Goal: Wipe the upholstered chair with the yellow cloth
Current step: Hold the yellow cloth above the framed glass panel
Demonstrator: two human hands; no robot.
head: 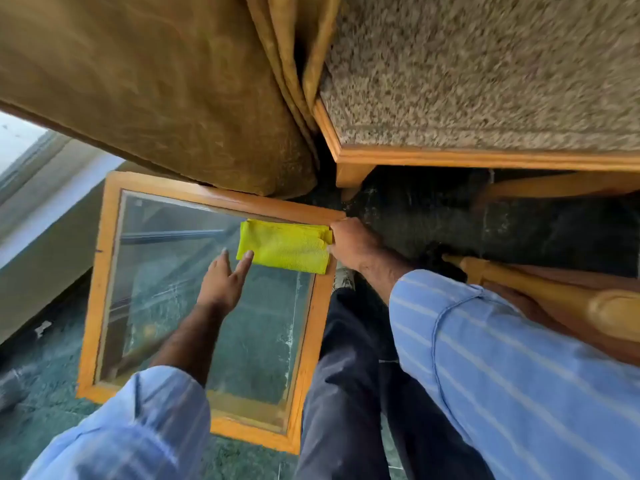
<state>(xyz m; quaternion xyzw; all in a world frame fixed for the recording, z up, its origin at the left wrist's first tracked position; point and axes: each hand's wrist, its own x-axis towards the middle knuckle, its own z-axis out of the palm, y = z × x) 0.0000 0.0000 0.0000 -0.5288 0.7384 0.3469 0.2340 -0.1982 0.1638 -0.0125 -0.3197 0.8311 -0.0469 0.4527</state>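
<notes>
Fingers [247, 256] of the left hand [220, 284] lie spread, touching the folded yellow microfibre cloth [285, 245] on the glass-topped wooden counter [100, 271]; right hand [349, 242] pinches its far edge; soft, light, best gripped by the folded stack

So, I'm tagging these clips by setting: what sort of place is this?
Most likely a home sitting room. There is an upholstered chair with a wooden frame, a glass-topped side table holding the folded yellow cloth, and heavy golden curtains beside a window.
</notes>
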